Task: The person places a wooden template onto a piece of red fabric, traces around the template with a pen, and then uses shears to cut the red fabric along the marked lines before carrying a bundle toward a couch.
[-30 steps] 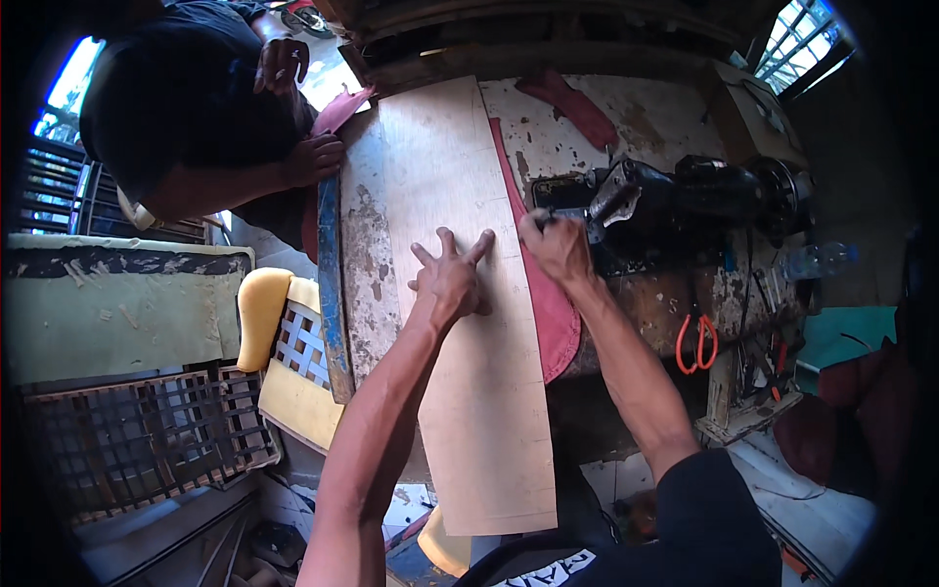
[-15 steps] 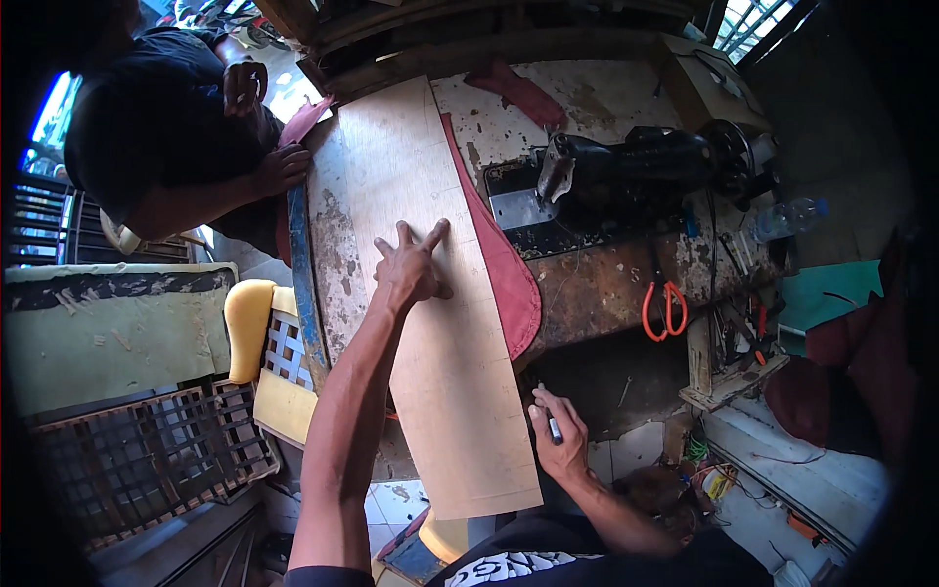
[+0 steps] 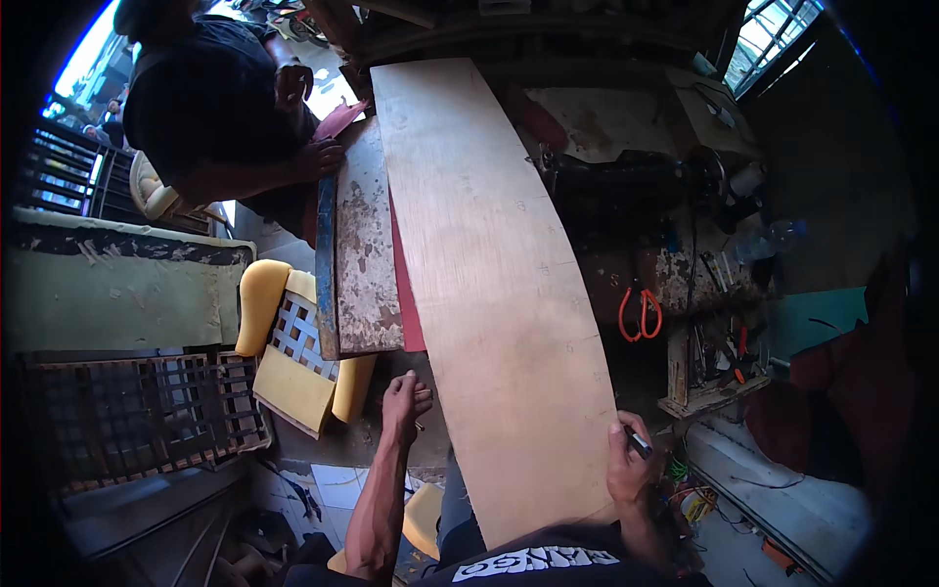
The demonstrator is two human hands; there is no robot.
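Worn, paint-flaked tabletop [image 3: 364, 245] extends ahead of your hands. Locate the wooden panel [image 3: 509, 313] between them, its long axis running forward and slightly left. Your right hand [image 3: 631, 465] is nearer, closed around a dark marker [image 3: 639, 443] at the panel's right edge. Your left hand [image 3: 406, 403] sits just beside the left edge, fingers curled; you cannot tell whether it holds anything. Ahead of it, red fabric [image 3: 405, 293] shows; orange-handled scissors [image 3: 641, 315] hang ahead of your right.

A barred window [image 3: 773, 41] glows at upper right; white floor tiles [image 3: 335, 481] show below a yellow-padded chair [image 3: 291, 385]
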